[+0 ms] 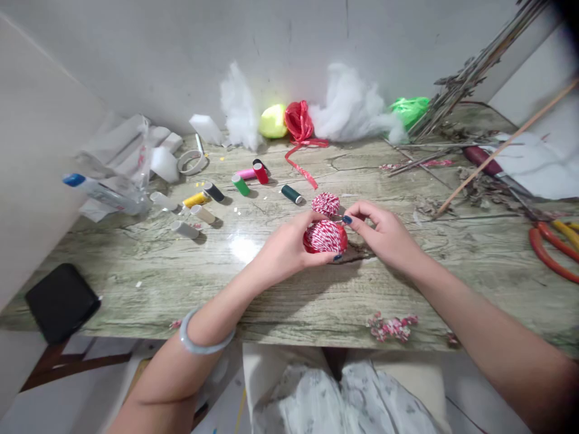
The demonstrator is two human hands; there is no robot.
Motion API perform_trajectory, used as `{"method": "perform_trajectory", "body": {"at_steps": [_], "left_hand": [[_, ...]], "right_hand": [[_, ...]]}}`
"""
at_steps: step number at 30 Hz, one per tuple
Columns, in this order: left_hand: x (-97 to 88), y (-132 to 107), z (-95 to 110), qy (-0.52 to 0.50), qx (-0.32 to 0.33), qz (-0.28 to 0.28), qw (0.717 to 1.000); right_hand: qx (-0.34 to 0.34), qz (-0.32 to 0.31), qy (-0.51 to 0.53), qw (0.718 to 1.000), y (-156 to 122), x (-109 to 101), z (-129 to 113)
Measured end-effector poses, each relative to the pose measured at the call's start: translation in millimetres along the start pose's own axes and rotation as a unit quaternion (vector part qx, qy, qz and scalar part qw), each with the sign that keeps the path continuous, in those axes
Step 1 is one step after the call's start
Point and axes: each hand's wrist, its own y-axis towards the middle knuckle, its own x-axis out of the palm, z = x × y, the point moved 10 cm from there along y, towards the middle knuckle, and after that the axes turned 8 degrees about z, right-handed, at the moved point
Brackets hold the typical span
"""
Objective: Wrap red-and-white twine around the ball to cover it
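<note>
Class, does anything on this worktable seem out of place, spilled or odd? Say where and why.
Yes: pink-and-white bits lie loose near the front edge of the table, like spilled scraps, and dry leaves litter its right side untidily. The striped ball in the left hand shows nothing odd.

Wood-grain table; on it thread spools, red ribbon, pink blossoms.

The left forearm slants up from the lower left to the left hand near the frame's centre, fingers and thumb curved apart. From the lower right, the right forearm leads to the right hand, thumb and forefinger pinched together.
</note>
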Motion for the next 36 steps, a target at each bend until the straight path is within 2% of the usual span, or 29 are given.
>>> {"method": "perform_trajectory", "body": {"at_steps": [5, 8, 11, 13, 16, 20, 22, 25, 28, 30, 32, 34, 36], "left_hand": [[-0.4, 0, -5, 0.027, -0.011, 0.003, 1.000], [-4.0, 1, -2, 0.065, 0.023, 0.026, 0.997], [-6.9, 2, 3, 0.049, 0.058, 0.036, 0.996], [-11.3, 4, 0, 0.011, 0.050, 0.050, 0.997], [-19.7, 9, -16, -0.093, -0.001, 0.090, 0.992], [-22.6, 14, -42, -0.290, -0.065, 0.153, 0.942], [-16.0, 14, -52, -0.383, -0.101, 0.160, 0.904], [3.4, 10, -56, -0.496, -0.167, 0.119, 0.844], [11.4, 7, -48, -0.544, -0.183, 0.087, 0.815], [11.7, 7, -43, -0.550, -0.179, 0.075, 0.813], [10.4, 7, -41, -0.543, -0.172, 0.067, 0.819], [5.7, 8, -38, -0.524, -0.153, 0.065, 0.835], [0.7, 8, -30, -0.489, -0.119, 0.050, 0.863]], "right_hand": [[-0.079, 0.020, -0.023, 0.996, -3, -2, -16], [-0.119, 0.030, -0.039, 0.992, -6, -4, -26], [-0.178, 0.032, -0.080, 0.980, -11, -2, -40], [-0.222, 0.034, -0.109, 0.968, -17, 1, -50], [-0.279, 0.037, -0.136, 0.950, -27, 6, -61], [-0.305, 0.016, -0.140, 0.942, -34, 16, -63], [-0.300, 0.001, -0.125, 0.946, -35, 20, -60], [-0.262, -0.023, -0.083, 0.961, -33, 25, -53], [-0.129, -0.042, -0.001, 0.991, -23, 26, -30], [-0.029, -0.060, 0.064, 0.996, -18, 28, -12], [0.026, -0.079, 0.106, 0.991, -16, 30, -2], [0.037, -0.089, 0.108, 0.989, -15, 29, 1], [0.019, -0.093, 0.085, 0.992, -13, 27, -2]]}}
